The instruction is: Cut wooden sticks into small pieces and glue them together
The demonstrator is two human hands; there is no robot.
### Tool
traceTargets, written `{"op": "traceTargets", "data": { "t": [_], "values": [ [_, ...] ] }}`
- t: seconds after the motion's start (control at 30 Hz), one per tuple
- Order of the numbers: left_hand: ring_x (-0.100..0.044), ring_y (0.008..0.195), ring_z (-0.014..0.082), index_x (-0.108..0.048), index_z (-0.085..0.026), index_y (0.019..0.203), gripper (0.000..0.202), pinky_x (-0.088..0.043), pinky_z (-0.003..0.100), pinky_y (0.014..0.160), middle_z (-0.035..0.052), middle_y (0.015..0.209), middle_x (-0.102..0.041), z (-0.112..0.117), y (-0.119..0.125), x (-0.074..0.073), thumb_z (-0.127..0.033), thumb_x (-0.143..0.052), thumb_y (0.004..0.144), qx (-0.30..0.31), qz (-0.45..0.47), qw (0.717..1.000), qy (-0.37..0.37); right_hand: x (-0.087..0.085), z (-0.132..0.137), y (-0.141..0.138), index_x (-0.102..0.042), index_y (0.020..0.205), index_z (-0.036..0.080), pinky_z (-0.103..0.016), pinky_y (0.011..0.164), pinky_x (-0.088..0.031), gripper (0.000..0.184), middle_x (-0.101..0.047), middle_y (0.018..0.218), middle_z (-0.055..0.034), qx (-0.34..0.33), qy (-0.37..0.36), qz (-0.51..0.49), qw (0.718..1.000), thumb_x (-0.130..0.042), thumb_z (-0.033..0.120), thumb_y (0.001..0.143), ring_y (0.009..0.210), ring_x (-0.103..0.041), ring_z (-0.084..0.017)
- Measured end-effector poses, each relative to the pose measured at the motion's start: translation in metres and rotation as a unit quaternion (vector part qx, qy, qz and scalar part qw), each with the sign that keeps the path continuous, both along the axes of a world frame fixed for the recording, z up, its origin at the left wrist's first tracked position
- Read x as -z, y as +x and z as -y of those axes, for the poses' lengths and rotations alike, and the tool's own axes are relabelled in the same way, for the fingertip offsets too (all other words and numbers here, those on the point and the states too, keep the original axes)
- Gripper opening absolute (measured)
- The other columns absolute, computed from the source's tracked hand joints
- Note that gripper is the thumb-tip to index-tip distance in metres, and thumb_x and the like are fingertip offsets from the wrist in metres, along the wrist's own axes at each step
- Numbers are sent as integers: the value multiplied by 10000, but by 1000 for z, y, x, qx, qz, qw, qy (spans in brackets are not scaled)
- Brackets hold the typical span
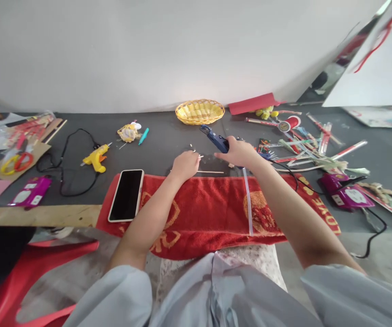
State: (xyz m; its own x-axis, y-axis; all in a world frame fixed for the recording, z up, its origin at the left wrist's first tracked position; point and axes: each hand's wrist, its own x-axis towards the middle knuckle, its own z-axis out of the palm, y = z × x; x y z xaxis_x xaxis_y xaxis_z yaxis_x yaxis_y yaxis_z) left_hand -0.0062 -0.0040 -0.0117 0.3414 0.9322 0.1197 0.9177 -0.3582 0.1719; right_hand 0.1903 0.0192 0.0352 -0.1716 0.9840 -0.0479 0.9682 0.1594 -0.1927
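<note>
My right hand [239, 152] is wrapped round a dark blue glue gun [215, 138], held above the grey table. A long translucent glue stick [248, 202] hangs from the gun's rear down over the red towel [202, 204]. My left hand [185, 164] is closed at the towel's far edge, left of the gun. A small white tip [200, 156] pokes out by its fingers; what it belongs to is hidden. Just in front of the hands, a thin pale stick [211, 172] lies on the table.
A phone [126, 195] lies on the towel's left end. Further left are a yellow glue gun [96, 157], purple box [30, 191] and scissors [17, 161]. A wicker basket [200, 111] stands at the back. Rightward lie ribbon spool [289, 123], several wrapped strips and another purple box [345, 191].
</note>
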Motion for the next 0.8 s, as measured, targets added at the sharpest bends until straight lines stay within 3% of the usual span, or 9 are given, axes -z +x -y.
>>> {"op": "traceTargets", "data": {
  "t": [0.17, 0.43, 0.8],
  "values": [
    [-655, 973, 245, -665, -103, 1030, 363, -503, 356, 805, 156, 1041, -691, 3, 1, 3, -233, -336, 952, 6, 14, 1000, 3, 10, -41, -24, -471, 1246, 76, -423, 840, -470, 717, -659, 1130, -251, -55, -13, 98, 994, -517, 641, 807, 1031, -647, -366],
    [-670, 998, 283, -660, -71, 1055, 361, -527, 393, 815, 183, 1043, -694, 1, 1, 13, -223, -349, 952, 20, 35, 999, 22, 23, -90, -53, -509, 1200, 74, -410, 775, -475, 720, -659, 1127, -254, -114, -25, 152, 982, -514, 673, 800, 1001, -650, -380],
    [-688, 967, 295, -664, -85, 1042, 326, -540, 392, 743, 168, 961, -709, 3, 3, 12, -200, -374, 948, 26, 45, 998, 19, 46, -124, -54, -467, 1253, 75, -432, 803, -492, 772, -586, 1227, -264, -133, -11, 194, 972, -460, 705, 807, 1041, -621, -378]
  ]
}}
